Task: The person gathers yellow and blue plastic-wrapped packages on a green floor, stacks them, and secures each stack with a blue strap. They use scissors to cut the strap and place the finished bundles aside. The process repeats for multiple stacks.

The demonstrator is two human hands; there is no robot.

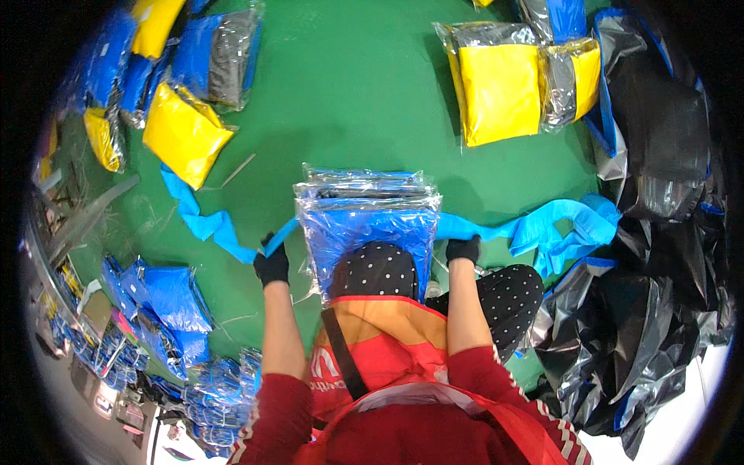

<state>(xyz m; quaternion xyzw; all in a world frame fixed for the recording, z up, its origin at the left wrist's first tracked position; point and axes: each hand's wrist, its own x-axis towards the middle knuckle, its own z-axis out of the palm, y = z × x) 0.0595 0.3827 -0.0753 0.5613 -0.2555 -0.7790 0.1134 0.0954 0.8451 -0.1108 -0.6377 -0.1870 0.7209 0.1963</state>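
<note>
A stack of clear bags with blue cloth [364, 217] lay on the green floor [349, 93], just past the person's knee. A long blue strip [542, 229] ran under it, out to the left and right. The left hand [272, 265] was closed on one end. The right hand [463, 249] was closed on the other. The ends looked pulled up but not yet tied over the stack. More yellow bags [496, 89] lay far off.
</note>
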